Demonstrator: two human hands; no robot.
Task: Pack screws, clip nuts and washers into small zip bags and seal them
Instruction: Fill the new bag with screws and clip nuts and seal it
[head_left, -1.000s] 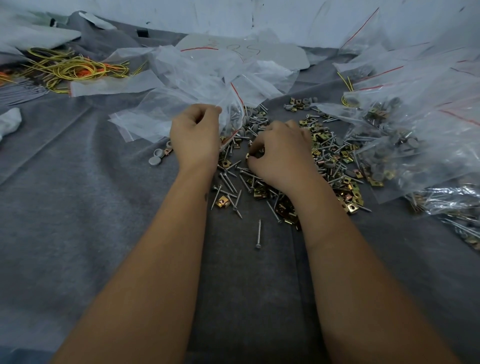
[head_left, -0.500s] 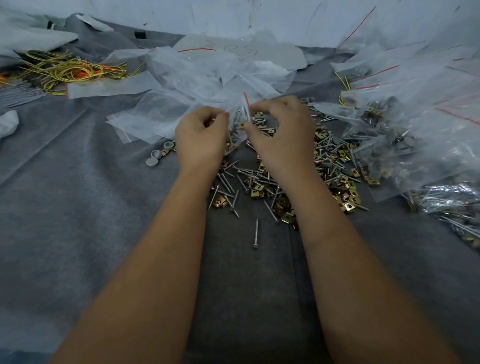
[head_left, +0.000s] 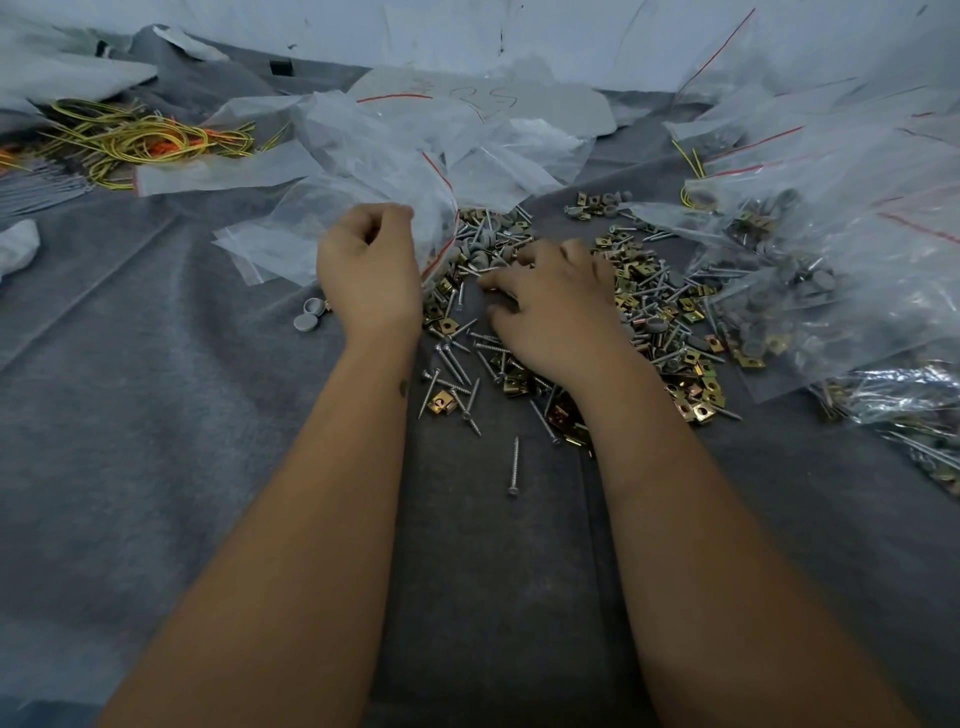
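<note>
Here the left hand (head_left: 370, 270) pinches a clear red-striped zip bag (head_left: 415, 208) with its mouth facing right, while the nearer right hand (head_left: 550, 301), fingers curled, picks among the loose heap of silver screws and brass clip nuts (head_left: 649, 291) just beside that mouth.

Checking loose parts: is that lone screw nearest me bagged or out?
Out. The lone screw lies bare on the grey cloth, apart from the pile and every bag.

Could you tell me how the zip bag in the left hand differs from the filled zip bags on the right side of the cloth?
The held zip bag is gripped by the left hand and looks nearly empty; the filled zip bags lie untouched, bulging with hardware. Both are clear with red strips.
</note>
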